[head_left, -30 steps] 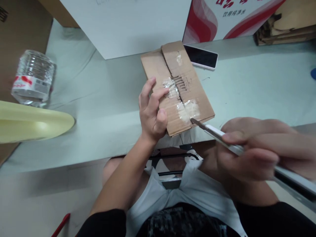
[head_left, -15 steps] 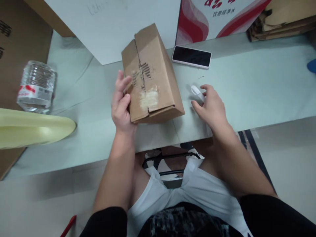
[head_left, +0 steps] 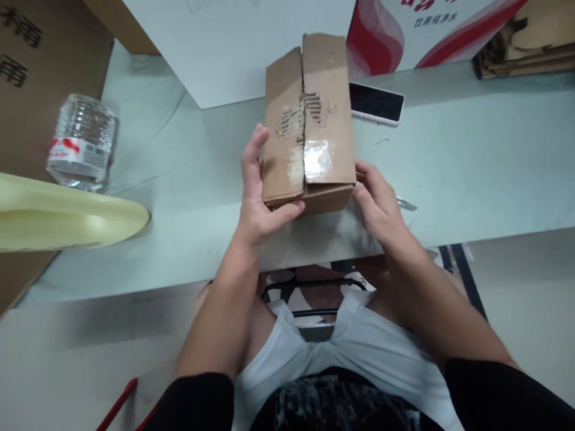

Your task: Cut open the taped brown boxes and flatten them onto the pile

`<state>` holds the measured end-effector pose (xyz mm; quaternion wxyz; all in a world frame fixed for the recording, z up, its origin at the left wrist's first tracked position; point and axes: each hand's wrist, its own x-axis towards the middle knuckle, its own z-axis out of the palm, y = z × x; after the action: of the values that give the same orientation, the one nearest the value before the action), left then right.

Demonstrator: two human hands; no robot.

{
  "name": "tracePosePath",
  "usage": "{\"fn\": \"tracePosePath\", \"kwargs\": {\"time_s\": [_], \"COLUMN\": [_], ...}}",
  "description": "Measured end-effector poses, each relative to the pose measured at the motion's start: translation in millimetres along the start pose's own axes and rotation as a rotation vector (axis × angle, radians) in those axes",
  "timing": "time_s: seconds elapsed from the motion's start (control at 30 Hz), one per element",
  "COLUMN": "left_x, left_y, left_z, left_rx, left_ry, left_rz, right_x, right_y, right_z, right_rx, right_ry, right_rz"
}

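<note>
A brown cardboard box (head_left: 287, 114) with worn printing and a shiny patch of tape is tilted over the table, its two top flaps meeting at a middle seam. My left hand (head_left: 260, 197) grips its near left corner, fingers along the side and thumb across the front. On the opposite side, my right hand (head_left: 380, 203) has its fingers against the near right corner; some fingertips are hidden behind the box. A small pointed blade (head_left: 406, 204), like that of a utility knife, shows just right of my right hand, which hides the rest of it.
Behind the box stand a white carton (head_left: 233, 54) and a red-and-white water carton (head_left: 377, 42). A phone (head_left: 377, 103) lies partly behind the box. To the left are a clear bottle (head_left: 83, 140) and a pale yellow curved object (head_left: 72, 215). Flattened cardboard (head_left: 530, 48) lies at far right.
The box has turned more upright in view and shifted right. My right hand has left the white object and come to the box's right side. My left thumb now lies across the front.
</note>
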<state>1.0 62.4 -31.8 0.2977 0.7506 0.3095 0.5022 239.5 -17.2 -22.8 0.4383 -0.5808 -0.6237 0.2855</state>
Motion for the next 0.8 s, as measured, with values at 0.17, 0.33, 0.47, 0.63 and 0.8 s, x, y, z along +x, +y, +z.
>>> {"fn": "tracePosePath", "kwargs": {"time_s": [0.17, 0.33, 0.47, 0.63, 0.8], "left_x": [-3.3, 4.0, 15.3, 15.5, 14.4], "left_y": [-7.3, 18.2, 38.0, 28.5, 21.3], "left_z": [-7.7, -2.9, -4.6, -12.4, -13.0], "left_rx": [-0.136, -0.405, -0.602, -0.778, -0.873], "left_ry": [0.039, 0.369, 0.566, 0.57, 0.502], "left_rz": [-0.051, -0.312, -0.525, -0.765, -0.979], "right_x": [0.3, 0.7, 1.5, 2.7, 1.1], "right_y": [5.5, 3.0, 5.4, 5.2, 12.2], "right_z": [6.9, 9.5, 8.8, 10.4, 10.5], "right_rx": [0.04, -0.046, -0.034, -0.029, 0.084], "right_ry": [-0.014, 0.102, 0.046, -0.137, -0.029], "right_rz": [-0.009, 0.046, 0.238, -0.039, -0.07]}}
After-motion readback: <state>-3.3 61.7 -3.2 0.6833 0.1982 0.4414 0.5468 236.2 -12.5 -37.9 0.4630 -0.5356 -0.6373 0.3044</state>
